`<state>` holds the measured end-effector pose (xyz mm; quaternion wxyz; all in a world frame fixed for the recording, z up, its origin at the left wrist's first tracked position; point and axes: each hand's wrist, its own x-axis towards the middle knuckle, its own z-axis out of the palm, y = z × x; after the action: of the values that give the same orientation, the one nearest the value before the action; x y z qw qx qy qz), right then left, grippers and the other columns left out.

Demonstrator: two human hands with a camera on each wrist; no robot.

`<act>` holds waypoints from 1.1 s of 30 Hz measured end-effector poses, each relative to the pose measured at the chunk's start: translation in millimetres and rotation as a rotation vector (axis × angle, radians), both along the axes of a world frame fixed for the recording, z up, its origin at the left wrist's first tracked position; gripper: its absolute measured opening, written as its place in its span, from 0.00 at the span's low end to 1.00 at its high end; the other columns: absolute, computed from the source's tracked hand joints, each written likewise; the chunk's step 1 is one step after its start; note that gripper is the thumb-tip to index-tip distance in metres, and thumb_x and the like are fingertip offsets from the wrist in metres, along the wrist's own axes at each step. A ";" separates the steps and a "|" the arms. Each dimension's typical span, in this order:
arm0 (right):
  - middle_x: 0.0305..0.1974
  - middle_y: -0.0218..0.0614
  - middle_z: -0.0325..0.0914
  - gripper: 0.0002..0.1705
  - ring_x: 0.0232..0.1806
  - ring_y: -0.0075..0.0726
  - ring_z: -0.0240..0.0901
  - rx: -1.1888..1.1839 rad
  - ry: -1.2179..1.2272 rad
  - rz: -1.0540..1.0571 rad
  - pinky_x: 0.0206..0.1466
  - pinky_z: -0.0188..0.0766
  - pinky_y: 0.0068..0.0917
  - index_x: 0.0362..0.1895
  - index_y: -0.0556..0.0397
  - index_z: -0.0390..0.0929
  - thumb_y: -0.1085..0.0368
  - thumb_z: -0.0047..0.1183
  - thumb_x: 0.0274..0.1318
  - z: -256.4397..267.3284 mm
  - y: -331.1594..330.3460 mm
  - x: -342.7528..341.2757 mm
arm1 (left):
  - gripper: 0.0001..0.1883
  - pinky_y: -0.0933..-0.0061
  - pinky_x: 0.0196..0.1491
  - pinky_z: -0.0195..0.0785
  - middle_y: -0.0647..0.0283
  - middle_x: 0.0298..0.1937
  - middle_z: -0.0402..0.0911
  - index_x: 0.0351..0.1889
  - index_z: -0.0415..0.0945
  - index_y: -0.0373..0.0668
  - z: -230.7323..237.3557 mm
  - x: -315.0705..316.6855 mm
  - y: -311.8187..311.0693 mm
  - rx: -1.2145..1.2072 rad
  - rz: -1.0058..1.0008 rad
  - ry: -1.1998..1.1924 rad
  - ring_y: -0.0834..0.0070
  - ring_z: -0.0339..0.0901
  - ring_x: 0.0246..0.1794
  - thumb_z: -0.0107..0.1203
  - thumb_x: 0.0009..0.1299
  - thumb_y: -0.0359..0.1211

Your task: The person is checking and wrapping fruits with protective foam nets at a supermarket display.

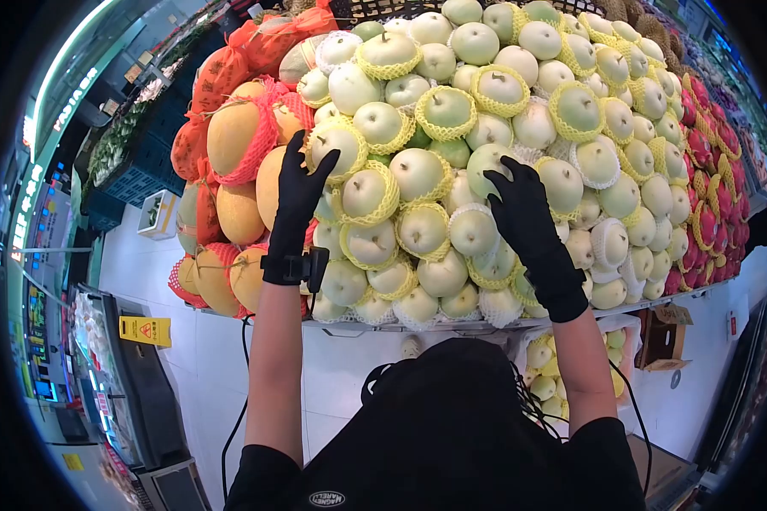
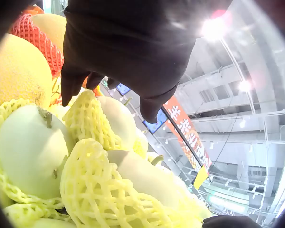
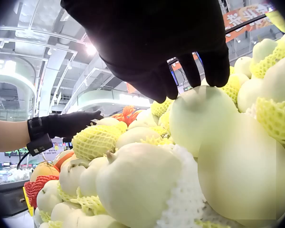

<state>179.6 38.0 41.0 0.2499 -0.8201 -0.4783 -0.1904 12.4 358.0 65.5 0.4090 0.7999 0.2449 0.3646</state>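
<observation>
Melons (image 1: 418,175) – smooth, round (some netted), gloved hands (image 1: 524,204) above

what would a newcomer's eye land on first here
Probably the big heap of pale melons in the centre, many in yellow foam nets. The black-gloved left hand and right hand stand out against it. Orange melons glow to its left, and bright pink dragon fruit lines its right side.

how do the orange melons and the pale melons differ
The orange melons are yellow-orange; the pale melons are whitish green. The orange melons look larger than most pale melons. Some orange melons wear red nets, while many pale melons wear yellow nets. Both are piled up.
</observation>
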 end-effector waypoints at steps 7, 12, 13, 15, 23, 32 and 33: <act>0.53 0.49 0.70 0.24 0.53 0.55 0.68 0.043 0.259 0.005 0.56 0.67 0.45 0.54 0.53 0.74 0.64 0.60 0.51 -2.5 -20.9 -20.1 | 0.36 0.65 0.53 0.70 0.54 0.57 0.71 0.62 0.66 0.38 -2.5 -41.2 -25.8 0.134 0.099 -0.054 0.64 0.70 0.56 0.71 0.58 0.37; 0.52 0.52 0.68 0.38 0.52 0.56 0.68 0.018 0.344 0.046 0.55 0.67 0.45 0.61 0.54 0.67 0.57 0.67 0.46 -12.9 -33.5 -58.9 | 0.39 0.55 0.59 0.61 0.50 0.59 0.69 0.62 0.65 0.40 -12.3 -53.1 -86.4 0.323 0.031 0.102 0.53 0.65 0.60 0.73 0.54 0.39; 0.55 0.53 0.67 0.41 0.54 0.57 0.67 -0.007 0.358 0.035 0.56 0.67 0.46 0.63 0.54 0.64 0.58 0.68 0.44 -19.0 -32.3 -63.4 | 0.40 0.53 0.61 0.57 0.49 0.60 0.68 0.62 0.65 0.41 -17.2 -52.6 -90.2 0.402 0.033 0.119 0.52 0.64 0.61 0.73 0.54 0.40; 0.58 0.54 0.65 0.41 0.55 0.59 0.67 -0.015 0.327 -0.002 0.56 0.68 0.47 0.64 0.54 0.62 0.61 0.66 0.46 -33.2 -29.7 -72.4 | 0.39 0.51 0.64 0.53 0.46 0.62 0.67 0.64 0.64 0.41 -27.6 -49.8 -88.2 0.449 -0.018 0.130 0.49 0.63 0.62 0.71 0.56 0.39; 0.61 0.52 0.63 0.36 0.57 0.59 0.67 -0.028 0.401 -0.100 0.59 0.68 0.45 0.65 0.54 0.61 0.69 0.59 0.51 -37.6 -22.4 -87.2 | 0.39 0.56 0.62 0.61 0.47 0.66 0.64 0.66 0.64 0.41 -42.7 -55.0 -86.9 0.393 -0.049 0.136 0.52 0.60 0.66 0.70 0.57 0.35; 0.60 0.52 0.65 0.31 0.60 0.58 0.65 -0.005 0.450 -0.221 0.63 0.64 0.43 0.65 0.54 0.61 0.70 0.53 0.57 -56.8 -75.8 -121.9 | 0.30 0.65 0.53 0.70 0.52 0.63 0.69 0.64 0.66 0.39 -69.6 -117.1 -81.5 0.142 -0.175 -0.069 0.63 0.67 0.62 0.64 0.62 0.25; 0.59 0.52 0.66 0.31 0.60 0.57 0.66 -0.001 0.513 -0.228 0.63 0.65 0.43 0.65 0.54 0.61 0.70 0.53 0.57 -59.3 -82.3 -129.3 | 0.29 0.67 0.52 0.71 0.54 0.61 0.71 0.63 0.67 0.38 -75.3 -121.9 -81.9 0.116 -0.188 -0.089 0.65 0.69 0.60 0.63 0.63 0.25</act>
<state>50.3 -44.3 -18.3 0.3391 -0.8901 -0.3043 -0.0033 -109.5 276.1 -9.8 0.4051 0.8246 0.1287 0.3734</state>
